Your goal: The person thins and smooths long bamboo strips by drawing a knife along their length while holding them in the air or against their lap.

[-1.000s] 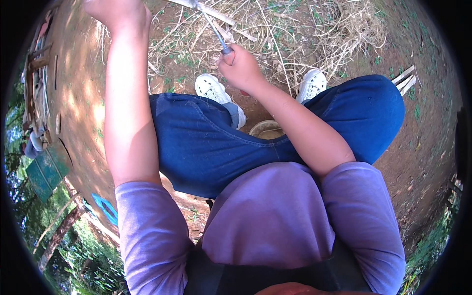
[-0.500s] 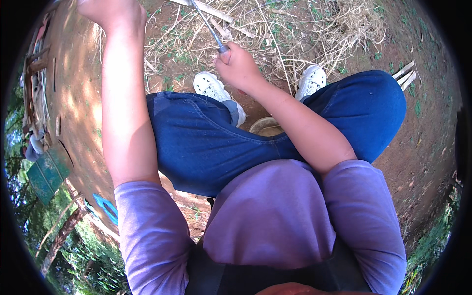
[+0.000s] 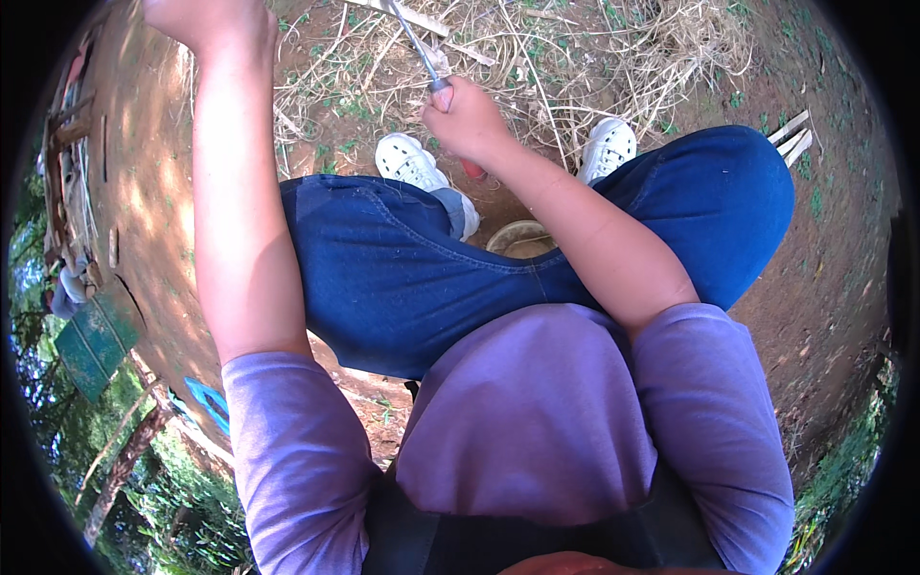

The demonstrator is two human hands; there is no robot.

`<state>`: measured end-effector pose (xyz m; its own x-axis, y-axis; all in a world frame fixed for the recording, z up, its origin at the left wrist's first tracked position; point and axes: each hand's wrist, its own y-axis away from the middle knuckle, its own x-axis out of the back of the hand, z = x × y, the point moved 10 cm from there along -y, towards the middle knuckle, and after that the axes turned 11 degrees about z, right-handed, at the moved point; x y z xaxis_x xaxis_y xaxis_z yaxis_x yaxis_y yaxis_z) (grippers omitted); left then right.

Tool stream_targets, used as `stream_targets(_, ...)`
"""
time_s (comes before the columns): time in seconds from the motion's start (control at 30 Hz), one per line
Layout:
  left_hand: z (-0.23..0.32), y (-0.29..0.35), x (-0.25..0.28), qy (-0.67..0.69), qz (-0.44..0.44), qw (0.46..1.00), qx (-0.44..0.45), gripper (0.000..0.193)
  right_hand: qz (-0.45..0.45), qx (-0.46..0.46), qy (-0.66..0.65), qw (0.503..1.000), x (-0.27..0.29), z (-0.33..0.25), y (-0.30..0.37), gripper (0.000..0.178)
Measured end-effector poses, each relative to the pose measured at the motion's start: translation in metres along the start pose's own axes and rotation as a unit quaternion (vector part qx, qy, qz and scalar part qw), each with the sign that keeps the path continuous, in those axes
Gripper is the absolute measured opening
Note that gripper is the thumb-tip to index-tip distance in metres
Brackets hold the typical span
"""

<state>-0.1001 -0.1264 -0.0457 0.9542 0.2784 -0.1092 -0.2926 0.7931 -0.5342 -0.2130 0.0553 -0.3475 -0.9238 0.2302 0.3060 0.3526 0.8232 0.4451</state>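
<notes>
My right hand (image 3: 470, 120) is closed round a red-handled tool with a narrow metal blade (image 3: 414, 40). The blade points up and left from a metal collar at the thumb, and its far end runs out of the picture. Below the palm the red handle end (image 3: 474, 170) sticks out. My left hand (image 3: 225, 27) reaches to the upper left, cut off by the top edge. Its fingers are out of sight, and so is anything they may hold. Long pale strips (image 3: 407, 15) lie on the ground beyond the blade.
Tangled dry fibres (image 3: 661, 57) cover the ground ahead. My white clogs (image 3: 412, 161) stand on either side of a round rim (image 3: 522, 240), partly hidden by my trousers. Split wood pieces (image 3: 792, 139) lie at the right. A green panel (image 3: 96, 343) stands far left.
The blade has swung slightly to the right at its upper part, and more of the red handle end shows below my right hand. My left forearm has shifted a little leftward.
</notes>
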Motion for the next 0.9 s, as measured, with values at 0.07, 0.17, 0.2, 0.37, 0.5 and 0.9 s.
stream_targets(0.07,0.003,0.001,-0.003,0.0,-0.002,1.0,-0.002,0.033,0.046,0.081,0.023,0.995,0.003,-0.001,-0.002,0.024)
stream_targets(0.17,-0.012,-0.012,0.013,0.006,0.018,1.0,0.008,0.031,-0.062,-0.094,0.009,0.994,-0.007,0.017,-0.006,0.023)
stream_targets(0.2,-0.009,-0.012,0.01,0.01,0.016,1.0,0.008,0.031,-0.034,-0.046,0.021,0.998,-0.004,0.009,-0.006,0.022)
stream_targets(0.37,-0.001,-0.003,0.001,-0.022,0.024,0.999,0.026,0.03,-0.034,-0.054,0.022,0.998,-0.004,0.035,-0.014,0.019)
stream_targets(0.5,-0.004,-0.007,0.003,0.005,0.015,1.0,0.022,0.031,-0.004,-0.023,0.04,0.999,-0.01,0.038,-0.012,0.021)
stream_targets(0.9,-0.043,-0.03,0.022,0.067,0.012,0.989,0.128,0.035,-0.014,0.031,-0.014,0.999,-0.022,0.03,-0.008,0.018)
